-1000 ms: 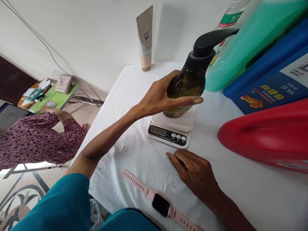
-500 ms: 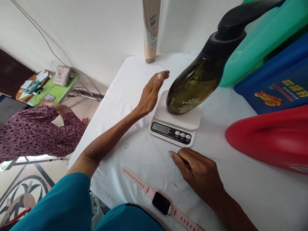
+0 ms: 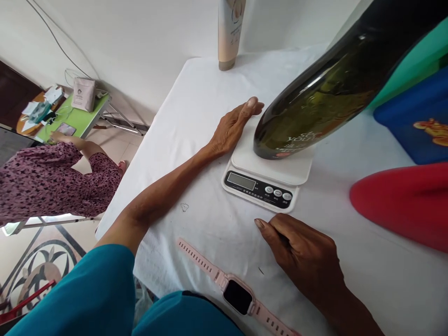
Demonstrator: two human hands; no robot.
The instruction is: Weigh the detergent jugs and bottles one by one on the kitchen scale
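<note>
A dark green bottle (image 3: pixel 315 98) with white lettering stands on the white platform of a small kitchen scale (image 3: pixel 266 182); its top is cut off by the frame. The scale's display looks blank. My left hand (image 3: pixel 234 123) rests at the scale's left side, fingers stretched out beside the bottle's base and holding nothing. In front of the scale, my right hand (image 3: pixel 308 256) lies on the cloth with its fingers curled in and its thumb pointing at the scale's front edge. Nothing shows in its grasp. A pink-strapped smartwatch (image 3: pixel 238 295) lies nearer to me.
A white cloth covers the table (image 3: pixel 196 102). At its back stands a cream tube (image 3: pixel 229 39). A red container (image 3: pixel 402 203), a blue container (image 3: pixel 416 112) and a green one (image 3: pixel 420 60) crowd the right. Left, a person in patterned clothing (image 3: pixel 59 182) is by a green table (image 3: pixel 80 119).
My view has moved closer and shifted, so the bottle looks larger and its pump top has left the frame. Both hands keep nearly the same place around the scale.
</note>
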